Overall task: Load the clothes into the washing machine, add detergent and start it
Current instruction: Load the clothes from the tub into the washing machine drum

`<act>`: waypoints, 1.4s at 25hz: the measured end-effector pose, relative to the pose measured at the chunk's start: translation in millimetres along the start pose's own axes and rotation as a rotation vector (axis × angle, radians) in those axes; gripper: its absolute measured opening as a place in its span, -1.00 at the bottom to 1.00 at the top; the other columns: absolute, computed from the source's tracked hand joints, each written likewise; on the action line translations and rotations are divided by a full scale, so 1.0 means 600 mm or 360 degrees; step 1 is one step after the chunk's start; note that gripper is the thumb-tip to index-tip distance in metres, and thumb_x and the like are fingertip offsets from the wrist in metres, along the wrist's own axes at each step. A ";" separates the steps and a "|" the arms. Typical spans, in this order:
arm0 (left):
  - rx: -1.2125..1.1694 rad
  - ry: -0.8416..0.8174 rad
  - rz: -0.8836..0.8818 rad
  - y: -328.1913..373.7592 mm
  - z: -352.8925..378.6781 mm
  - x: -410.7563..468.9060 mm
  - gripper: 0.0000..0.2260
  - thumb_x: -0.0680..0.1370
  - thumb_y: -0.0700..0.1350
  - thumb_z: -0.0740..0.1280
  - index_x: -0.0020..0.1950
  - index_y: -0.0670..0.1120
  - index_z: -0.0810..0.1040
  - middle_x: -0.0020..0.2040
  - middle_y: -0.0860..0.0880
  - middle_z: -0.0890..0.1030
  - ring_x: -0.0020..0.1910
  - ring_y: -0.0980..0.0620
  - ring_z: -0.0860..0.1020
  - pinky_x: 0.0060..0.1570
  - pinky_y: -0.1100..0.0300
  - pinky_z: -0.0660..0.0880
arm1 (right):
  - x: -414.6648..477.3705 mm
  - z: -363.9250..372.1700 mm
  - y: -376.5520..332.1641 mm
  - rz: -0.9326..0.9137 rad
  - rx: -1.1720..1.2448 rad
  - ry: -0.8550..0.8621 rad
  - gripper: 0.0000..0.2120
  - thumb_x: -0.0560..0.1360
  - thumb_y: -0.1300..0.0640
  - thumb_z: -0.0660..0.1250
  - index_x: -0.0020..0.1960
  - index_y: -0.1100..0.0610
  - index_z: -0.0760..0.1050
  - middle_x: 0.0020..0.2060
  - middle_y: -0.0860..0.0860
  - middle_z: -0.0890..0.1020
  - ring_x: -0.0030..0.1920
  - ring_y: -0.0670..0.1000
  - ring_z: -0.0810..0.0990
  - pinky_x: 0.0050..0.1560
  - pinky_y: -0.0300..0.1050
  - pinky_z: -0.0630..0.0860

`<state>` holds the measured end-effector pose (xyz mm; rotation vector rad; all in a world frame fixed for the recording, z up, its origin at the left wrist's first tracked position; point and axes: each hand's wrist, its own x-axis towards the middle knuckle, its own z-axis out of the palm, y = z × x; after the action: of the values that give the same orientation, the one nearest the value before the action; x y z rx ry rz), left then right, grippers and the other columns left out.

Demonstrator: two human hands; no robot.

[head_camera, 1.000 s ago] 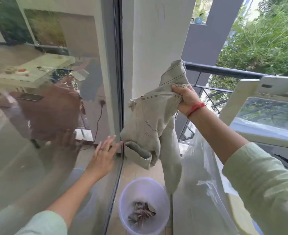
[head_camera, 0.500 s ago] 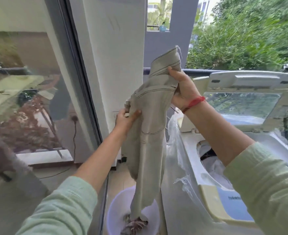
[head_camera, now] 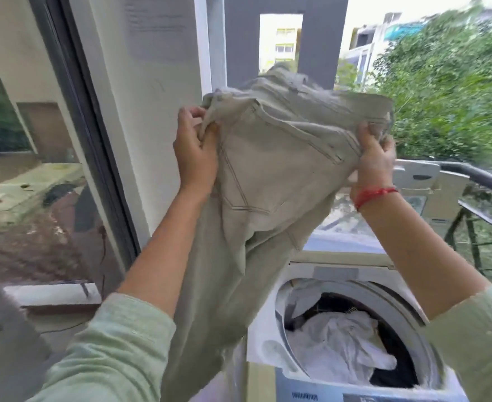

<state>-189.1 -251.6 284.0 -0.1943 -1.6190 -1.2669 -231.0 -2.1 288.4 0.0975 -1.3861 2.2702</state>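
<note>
Two hands hold one garment up at chest height. The left hand (head_camera: 194, 158) is clenched on one end of the waistband of the trousers (head_camera: 268, 181), fingers curled into the cloth; the right hand (head_camera: 374, 158), a red thread (head_camera: 375, 194) at its wrist, pinches the other end. Between them the waistband is stretched wide, a back pocket facing the camera, and the legs hang down past the left forearm and out of view at the bottom edge. Holding it spread like this looks like a way to shake the cloth loose or check it before it goes in, so it does not drop as a wad.

Below the right forearm stands the washer (head_camera: 268, 343), a top loader with its lid (head_camera: 430, 184) raised behind the hands. The drum is open and already holds clothes (head_camera: 337, 340): a crumpled white piece on top of something dark. The trousers hang just left of the opening, not yet over it, so loading is part done, and detergent and starting are still to come, by my reading.

Further out, a white pillar (head_camera: 152, 111) and a glass door (head_camera: 36, 198) stand to the left, and a dark railing (head_camera: 485, 178) runs behind the washer with green trees beyond.
</note>
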 end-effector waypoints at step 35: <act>0.0782 -0.2317 0.0279 -0.038 0.367 -0.182 -0.01 0.20 0.21 0.53 0.47 0.23 -0.01 0.42 0.00 0.31 0.34 -0.01 0.35 0.35 -0.09 0.26 | 0.054 -0.363 0.046 -0.0971 -0.1154 -0.0981 -0.54 0.42 -0.32 0.27 0.04 0.05 0.48 -0.29 -0.18 0.56 -0.39 -0.15 0.49 -0.41 -0.27 0.42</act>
<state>-287.0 -40.1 202.9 -1.0909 -2.9497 -0.4249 -232.0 185.6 169.5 0.8910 -2.0414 1.1833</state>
